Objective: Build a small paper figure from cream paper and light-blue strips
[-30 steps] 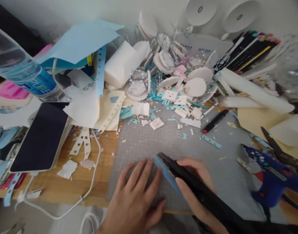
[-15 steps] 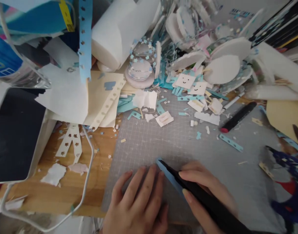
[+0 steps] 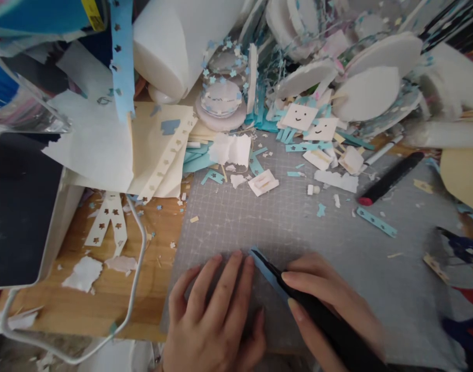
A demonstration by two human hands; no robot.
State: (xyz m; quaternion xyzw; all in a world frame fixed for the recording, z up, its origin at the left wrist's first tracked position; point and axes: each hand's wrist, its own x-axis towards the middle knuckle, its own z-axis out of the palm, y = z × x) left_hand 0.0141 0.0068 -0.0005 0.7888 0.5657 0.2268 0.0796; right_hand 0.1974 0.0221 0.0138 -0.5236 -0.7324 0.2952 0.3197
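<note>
My left hand (image 3: 217, 315) lies on the grey cutting mat (image 3: 229, 222) with its fingers spread a little and holds nothing. Beside its index fingertip is the upper end of a narrow blue paper strip (image 3: 268, 274). My right hand (image 3: 333, 305) grips a long black tapered tool (image 3: 317, 320), whose exact kind I cannot make out. The tool's pointed tip runs along the blue strip, close to the strip's far end. The strip's lower end disappears near my right thumb.
Paper scraps and punched strips (image 3: 376, 221) litter the mat. A black marker (image 3: 391, 178) lies to the right, smiling paper cards (image 3: 300, 116) behind. White discs (image 3: 368, 98) crowd the back. At left are a dark-topped box (image 3: 23, 206) and a white cable (image 3: 138, 289).
The view has shifted slightly, so the background sits a little differently. Both hands and the black tool hold nearly the same pose over the blue strip.
</note>
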